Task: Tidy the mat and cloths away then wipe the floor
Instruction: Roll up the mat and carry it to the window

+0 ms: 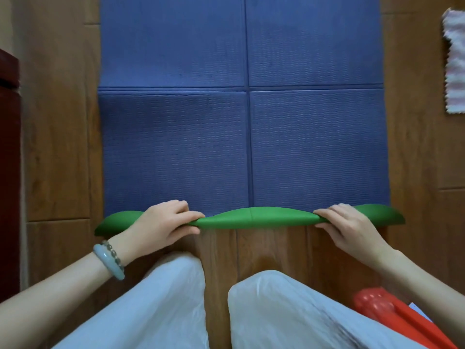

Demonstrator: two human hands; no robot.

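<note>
A blue mat (pixel 246 137) with fold creases lies flat on the wooden floor (pixel 57 122), stretching away from me. Its near edge is turned over and shows a green underside (pixel 254 217). My left hand (pixel 163 222) pinches this rolled green edge on the left. My right hand (pixel 347 225) pinches it on the right. A pink-and-white striped cloth (pixel 455 64) lies on the floor at the far right edge of the view.
My knees in light trousers (pixel 276 311) are just behind the mat's near edge. A red plastic thing (pixel 375 306) lies by my right knee. Dark red furniture (pixel 8 172) stands along the left edge.
</note>
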